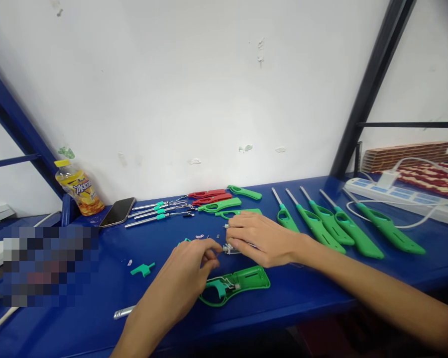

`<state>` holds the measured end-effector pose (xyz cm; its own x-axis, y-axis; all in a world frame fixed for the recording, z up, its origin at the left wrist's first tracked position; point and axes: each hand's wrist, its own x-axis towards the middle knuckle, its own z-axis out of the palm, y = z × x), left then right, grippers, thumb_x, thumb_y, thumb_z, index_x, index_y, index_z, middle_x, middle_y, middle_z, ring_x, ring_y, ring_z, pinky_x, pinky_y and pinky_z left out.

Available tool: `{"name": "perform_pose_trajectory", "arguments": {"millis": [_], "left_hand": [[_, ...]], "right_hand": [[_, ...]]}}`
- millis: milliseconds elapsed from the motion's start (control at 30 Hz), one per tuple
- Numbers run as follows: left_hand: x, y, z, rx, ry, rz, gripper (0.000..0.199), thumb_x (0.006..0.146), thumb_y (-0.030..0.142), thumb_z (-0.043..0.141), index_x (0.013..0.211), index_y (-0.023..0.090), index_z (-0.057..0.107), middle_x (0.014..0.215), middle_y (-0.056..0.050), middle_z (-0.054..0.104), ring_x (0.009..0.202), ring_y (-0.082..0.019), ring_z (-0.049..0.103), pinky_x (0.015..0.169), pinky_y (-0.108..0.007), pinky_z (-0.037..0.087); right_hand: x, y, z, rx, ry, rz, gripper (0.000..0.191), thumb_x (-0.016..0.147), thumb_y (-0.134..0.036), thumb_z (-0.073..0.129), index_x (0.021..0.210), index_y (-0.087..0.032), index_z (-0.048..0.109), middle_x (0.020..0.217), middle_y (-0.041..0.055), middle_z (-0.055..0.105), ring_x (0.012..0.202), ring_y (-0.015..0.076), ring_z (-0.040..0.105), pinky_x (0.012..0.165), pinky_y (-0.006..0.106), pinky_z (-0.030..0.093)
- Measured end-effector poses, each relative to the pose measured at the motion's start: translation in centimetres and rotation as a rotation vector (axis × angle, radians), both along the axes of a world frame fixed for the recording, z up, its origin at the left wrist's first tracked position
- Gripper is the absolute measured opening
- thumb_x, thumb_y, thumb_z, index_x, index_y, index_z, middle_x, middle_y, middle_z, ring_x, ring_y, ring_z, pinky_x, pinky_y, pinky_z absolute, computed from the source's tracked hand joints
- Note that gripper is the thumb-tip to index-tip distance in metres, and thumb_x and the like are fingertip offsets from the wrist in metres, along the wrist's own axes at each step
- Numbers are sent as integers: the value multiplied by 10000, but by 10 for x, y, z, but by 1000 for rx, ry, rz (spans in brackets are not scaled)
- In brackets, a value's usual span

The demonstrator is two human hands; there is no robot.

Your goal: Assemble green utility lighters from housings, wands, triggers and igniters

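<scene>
My left hand (182, 271) is closed, its thumb and index finger together above an open green lighter shell (259, 278). Whatever they pinch is too small or hidden to name. That half shell holds a teal trigger (220, 287) and thin wires, and a metal lighter tube (123, 312) emerges left of my wrist. My right hand (265, 239) lies palm down with fingers curled over small silvery-clear parts (229, 248), partly covered by them. A loose teal trigger (144, 269) lies left of my left hand.
Several finished-looking green lighters (319, 228) lie at right, beside a white power strip (406, 196). Behind my hands are red shells (212, 199), green shells (224, 204) and metal tubes with wires (145, 221). A phone (117, 211) and a drink bottle (78, 189) are at left.
</scene>
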<state>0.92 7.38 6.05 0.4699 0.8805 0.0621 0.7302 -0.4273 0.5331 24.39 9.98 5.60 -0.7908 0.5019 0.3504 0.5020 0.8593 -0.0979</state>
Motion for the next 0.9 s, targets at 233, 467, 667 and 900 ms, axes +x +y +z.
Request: {"name": "perform_pose_trajectory", "arguments": {"millis": [233, 467, 667, 900], "left_hand": [[-3, -1, 3, 22, 26, -1, 249, 940, 221, 607, 921, 263, 852, 940, -33, 846, 863, -275, 733, 793, -348, 419], [0, -3, 3, 23, 57, -37, 274, 958, 220, 584, 841, 242, 831, 863, -47, 820, 766, -242, 689, 728, -329, 373], [4, -2, 3, 23, 63, -52, 279, 962, 219, 575, 800, 234, 801, 824, -37, 798, 721, -220, 646, 710, -322, 349], [1, -2, 1, 33, 50, -44, 277, 982, 217, 560, 863, 243, 808, 919, -34, 823, 807, -235, 688, 760, -325, 369]], "right_hand": [[-6, -2, -3, 18, -60, 23, 347, 1142, -282, 351, 921, -202, 607, 858, 15, 587, 758, 193, 490, 804, 383, 395], [-8, -2, -4, 35, -57, 60, 350, 1160, -277, 300, 1015, -194, 607, 933, 34, 634, 811, 197, 522, 845, 386, 398], [-8, -1, -5, 35, -65, 79, 348, 1160, -268, 297, 1018, -189, 605, 943, 37, 643, 834, 199, 533, 852, 385, 392], [-8, 0, -6, 35, -73, 56, 357, 1163, -281, 299, 1004, -191, 605, 917, 30, 619, 816, 198, 522, 834, 384, 389]]}}
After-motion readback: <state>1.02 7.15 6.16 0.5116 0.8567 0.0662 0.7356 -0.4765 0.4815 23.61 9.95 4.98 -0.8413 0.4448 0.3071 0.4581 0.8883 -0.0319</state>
